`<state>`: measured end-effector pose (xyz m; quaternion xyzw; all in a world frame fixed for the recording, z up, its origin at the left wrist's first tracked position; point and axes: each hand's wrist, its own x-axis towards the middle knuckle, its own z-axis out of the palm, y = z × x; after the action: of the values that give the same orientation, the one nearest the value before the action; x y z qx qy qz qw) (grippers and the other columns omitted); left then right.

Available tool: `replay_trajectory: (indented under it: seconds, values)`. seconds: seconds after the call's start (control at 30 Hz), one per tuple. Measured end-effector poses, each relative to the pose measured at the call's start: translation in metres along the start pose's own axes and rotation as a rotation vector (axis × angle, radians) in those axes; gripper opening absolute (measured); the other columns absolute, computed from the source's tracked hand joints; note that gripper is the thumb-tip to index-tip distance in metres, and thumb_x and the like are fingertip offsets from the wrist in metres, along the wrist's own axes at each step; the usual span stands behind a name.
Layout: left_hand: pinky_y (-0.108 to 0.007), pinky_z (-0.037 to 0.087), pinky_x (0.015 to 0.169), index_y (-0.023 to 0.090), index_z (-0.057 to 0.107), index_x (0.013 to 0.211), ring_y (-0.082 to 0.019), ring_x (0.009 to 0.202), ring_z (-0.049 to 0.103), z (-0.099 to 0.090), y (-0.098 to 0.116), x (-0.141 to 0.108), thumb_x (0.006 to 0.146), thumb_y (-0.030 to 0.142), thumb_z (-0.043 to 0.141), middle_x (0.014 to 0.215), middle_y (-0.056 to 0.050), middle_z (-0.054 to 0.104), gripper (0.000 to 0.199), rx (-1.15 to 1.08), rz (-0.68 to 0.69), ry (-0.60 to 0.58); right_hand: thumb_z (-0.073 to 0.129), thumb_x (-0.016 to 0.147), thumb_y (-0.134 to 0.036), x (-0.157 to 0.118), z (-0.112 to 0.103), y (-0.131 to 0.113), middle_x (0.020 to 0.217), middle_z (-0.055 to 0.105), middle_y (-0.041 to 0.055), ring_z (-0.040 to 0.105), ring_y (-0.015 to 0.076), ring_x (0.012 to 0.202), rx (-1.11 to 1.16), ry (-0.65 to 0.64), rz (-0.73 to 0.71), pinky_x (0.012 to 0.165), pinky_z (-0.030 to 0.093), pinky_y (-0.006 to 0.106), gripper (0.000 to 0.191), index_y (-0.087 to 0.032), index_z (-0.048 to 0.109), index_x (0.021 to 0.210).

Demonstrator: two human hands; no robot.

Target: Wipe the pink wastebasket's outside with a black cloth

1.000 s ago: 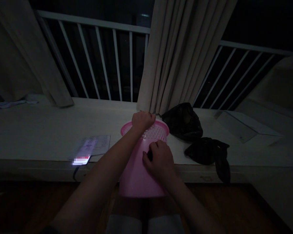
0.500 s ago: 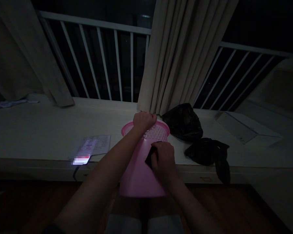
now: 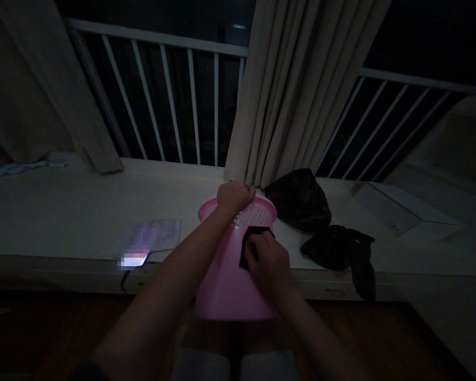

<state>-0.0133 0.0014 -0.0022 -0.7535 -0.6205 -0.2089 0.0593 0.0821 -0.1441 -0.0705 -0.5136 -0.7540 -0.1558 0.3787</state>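
A pink plastic wastebasket (image 3: 234,286) with a lattice band below its rim is tipped over, its rim toward the window and its base toward me. My left hand (image 3: 235,196) is closed over the far rim. Against the basket's side, my right hand (image 3: 268,259) presses a small black cloth (image 3: 246,248), fingers bent and gripping it. Part of the cloth is hidden under the fingers.
Two black plastic bags (image 3: 299,201) lie on the white window ledge (image 3: 75,211) to the right, near a white box (image 3: 404,209). A lit phone (image 3: 134,259) and papers (image 3: 166,234) are at left. Curtains (image 3: 285,95) and railings stand behind.
My right hand has shifted slightly to the right on the basket's side, and the black cloth is spread wider beneath it. The left hand stays on the rim.
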Motion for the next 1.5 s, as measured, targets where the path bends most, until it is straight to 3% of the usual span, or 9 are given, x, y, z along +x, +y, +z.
replay_trajectory:
  seconds: [0.27,0.43,0.6,0.83,1.03,1.27,1.5]
  values:
    - [-0.039,0.048,0.08,0.008,0.074,0.098,-0.029,0.092,0.068,-0.001,0.001,0.0,0.092,0.039,0.032,0.093,-0.019,0.072,0.052,-0.012,-0.001,-0.01,0.052,0.085,-0.023,0.012,-0.011,-0.004,0.09,0.062,0.0053,0.057,0.0168,0.074,-0.043,-0.27,0.151,0.056,0.029,0.026,0.01,-0.019,0.06,0.088]
    - [-0.039,0.048,0.079,0.009,0.075,0.097,-0.029,0.091,0.068,-0.001,0.001,0.0,0.092,0.039,0.032,0.092,-0.018,0.072,0.052,0.0,0.007,0.0,0.055,0.085,-0.028,0.025,-0.013,-0.007,0.082,0.064,0.0017,0.056,0.0153,0.067,-0.041,-0.333,0.224,0.055,0.024,0.027,0.009,-0.02,0.058,0.083]
    - [-0.038,0.048,0.08,0.01,0.074,0.098,-0.029,0.093,0.068,-0.002,0.0,0.0,0.093,0.039,0.032,0.094,-0.018,0.072,0.052,-0.003,-0.002,-0.028,0.053,0.086,-0.028,0.024,-0.006,-0.013,0.072,0.065,0.0012,0.055,0.0141,0.06,-0.051,-0.284,0.302,0.055,0.021,0.028,0.011,-0.02,0.058,0.079]
    - [-0.039,0.049,0.078,0.009,0.075,0.096,-0.03,0.091,0.069,0.0,-0.001,0.0,0.091,0.039,0.033,0.091,-0.019,0.073,0.051,0.001,0.006,0.021,0.052,0.084,-0.023,0.006,-0.001,-0.012,0.08,0.063,0.0038,0.056,0.0166,0.07,0.078,-0.137,0.167,0.059,0.032,0.027,0.009,-0.019,0.06,0.081]
    - [-0.04,0.049,0.08,0.009,0.075,0.096,-0.031,0.092,0.068,0.0,0.005,0.0,0.091,0.039,0.034,0.092,-0.019,0.072,0.051,-0.014,0.0,0.019,0.05,0.082,-0.018,0.004,0.0,-0.007,0.081,0.057,0.0079,0.05,0.0223,0.081,0.098,-0.006,0.082,0.072,0.04,0.035,0.013,-0.018,0.062,0.079]
    - [-0.039,0.048,0.081,0.009,0.074,0.098,-0.03,0.094,0.068,0.0,0.003,-0.001,0.092,0.038,0.032,0.094,-0.019,0.072,0.052,-0.019,0.017,0.003,0.05,0.082,-0.015,0.001,-0.001,-0.009,0.087,0.058,0.0104,0.051,0.0235,0.086,0.172,0.013,0.066,0.076,0.044,0.037,0.016,-0.015,0.065,0.085]
    - [-0.038,0.049,0.079,0.009,0.074,0.098,-0.03,0.093,0.068,-0.006,0.002,-0.007,0.092,0.038,0.033,0.094,-0.019,0.072,0.051,-0.026,0.019,-0.014,0.052,0.08,-0.017,-0.002,-0.006,-0.013,0.1,0.058,0.0145,0.052,0.0261,0.097,0.144,0.012,0.073,0.085,0.047,0.041,0.028,-0.011,0.068,0.103]
